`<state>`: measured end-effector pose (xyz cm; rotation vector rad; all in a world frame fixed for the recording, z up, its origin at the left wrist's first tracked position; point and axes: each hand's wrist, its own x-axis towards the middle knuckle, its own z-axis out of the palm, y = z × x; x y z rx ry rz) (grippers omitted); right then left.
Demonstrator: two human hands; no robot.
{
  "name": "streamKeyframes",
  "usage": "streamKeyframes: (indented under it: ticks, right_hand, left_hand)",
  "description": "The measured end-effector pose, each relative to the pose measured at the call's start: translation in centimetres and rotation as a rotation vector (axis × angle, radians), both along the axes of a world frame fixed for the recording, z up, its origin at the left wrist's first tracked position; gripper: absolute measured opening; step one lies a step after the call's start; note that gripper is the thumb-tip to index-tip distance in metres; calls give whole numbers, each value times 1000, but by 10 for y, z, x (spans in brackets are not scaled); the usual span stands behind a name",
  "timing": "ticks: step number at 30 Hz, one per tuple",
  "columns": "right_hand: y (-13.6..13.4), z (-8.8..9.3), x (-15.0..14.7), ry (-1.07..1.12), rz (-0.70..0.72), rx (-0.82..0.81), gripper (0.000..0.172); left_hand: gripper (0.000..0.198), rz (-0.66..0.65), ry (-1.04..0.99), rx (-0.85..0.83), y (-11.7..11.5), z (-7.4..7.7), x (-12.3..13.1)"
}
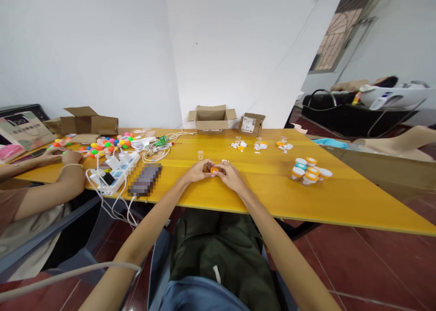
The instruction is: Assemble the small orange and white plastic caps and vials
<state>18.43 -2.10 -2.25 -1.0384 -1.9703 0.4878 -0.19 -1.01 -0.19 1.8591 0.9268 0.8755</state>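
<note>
Near the front edge of the yellow table point(265, 197), my left hand point(199, 172) and my right hand point(231, 176) meet with fingers curled inward. Between their fingertips is a small round orange lid point(214, 170); the fingers cover part of it, and anything beneath is hidden. Just beyond my left hand stands a small clear plastic jar point(200, 154) without a lid. Off to the right, several jars point(309, 177) with orange, white and teal lids are grouped together, some stacked on others.
Farther back lie small piles of white and orange parts point(241, 145). Two cardboard boxes point(211, 121) stand by the wall. To the left are a phone point(146, 180), a power strip point(119, 174) with cables, colourful balls point(109, 143) and another person's arm point(56, 193).
</note>
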Motion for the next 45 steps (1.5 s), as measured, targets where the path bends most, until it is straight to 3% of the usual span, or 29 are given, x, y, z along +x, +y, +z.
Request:
streamKeyframes:
  ticks: [7,45]
  right_hand:
    - [-2,3,1,-3,-19,6,12]
    - [-4,2,-2,-5,-42,14,8]
  left_hand:
    - [30,39,37,101,-2,2,1]
    - [28,-12,44,69,-3,5,1]
